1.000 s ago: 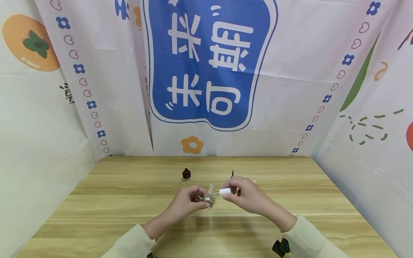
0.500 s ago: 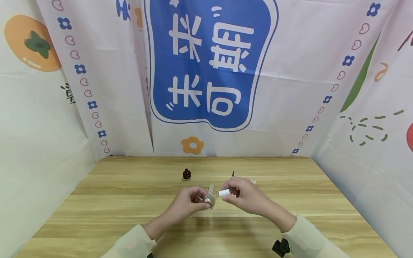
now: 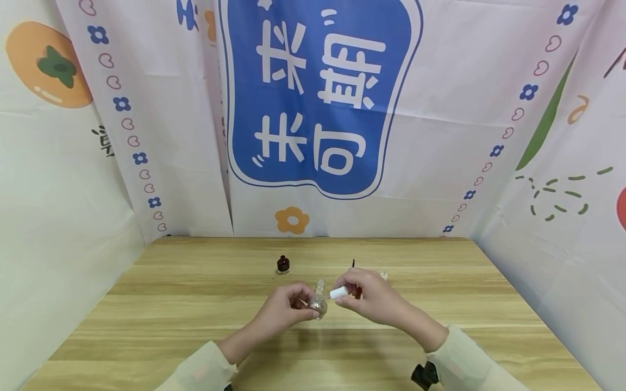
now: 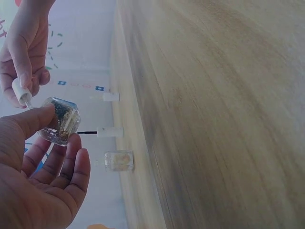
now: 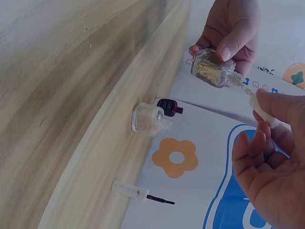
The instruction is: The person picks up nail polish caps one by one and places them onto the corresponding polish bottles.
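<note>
Bottle (image 5: pixel 213 67): gold flecks (image 5: pixel 208 71), wrist views only

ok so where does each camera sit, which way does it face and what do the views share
Head: worn on the head, looking forward and down at the table and printed cloth; left hand, right hand and sleeves show.
Left wrist: on that wrist, looking past the left hand at the glitter bottle it holds; both hands show.
Right wrist: on that wrist, looking past the right hand at the white cap it pinches; both hands show.
Shared: both wrist views show bottle, cap and table.
</note>
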A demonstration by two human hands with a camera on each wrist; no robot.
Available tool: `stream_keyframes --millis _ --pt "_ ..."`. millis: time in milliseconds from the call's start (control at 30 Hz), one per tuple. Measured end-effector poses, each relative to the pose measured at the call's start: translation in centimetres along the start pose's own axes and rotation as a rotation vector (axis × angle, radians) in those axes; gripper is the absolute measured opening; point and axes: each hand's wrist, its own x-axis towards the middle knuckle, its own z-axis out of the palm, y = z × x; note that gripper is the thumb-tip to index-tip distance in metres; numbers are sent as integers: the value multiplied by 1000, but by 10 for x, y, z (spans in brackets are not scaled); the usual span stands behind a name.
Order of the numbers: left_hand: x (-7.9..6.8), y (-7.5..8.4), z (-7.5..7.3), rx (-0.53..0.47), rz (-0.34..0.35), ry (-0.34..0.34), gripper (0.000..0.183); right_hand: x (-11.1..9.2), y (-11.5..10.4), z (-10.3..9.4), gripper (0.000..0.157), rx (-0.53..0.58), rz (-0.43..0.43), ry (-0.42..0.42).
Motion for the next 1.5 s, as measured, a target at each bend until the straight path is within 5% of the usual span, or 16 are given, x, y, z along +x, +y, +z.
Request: stream_keyframes --millis 333,900,1500 --pt "-1 0 2 -20 -1 -12 21 2 1 4 11 91 24 -20" --pt "-1 1 4 -29 24 -27 21 2 1 9 10 61 69 -49" --pt "0 0 9 -71 19 -7 24 2 7 27 7 240 149 33"
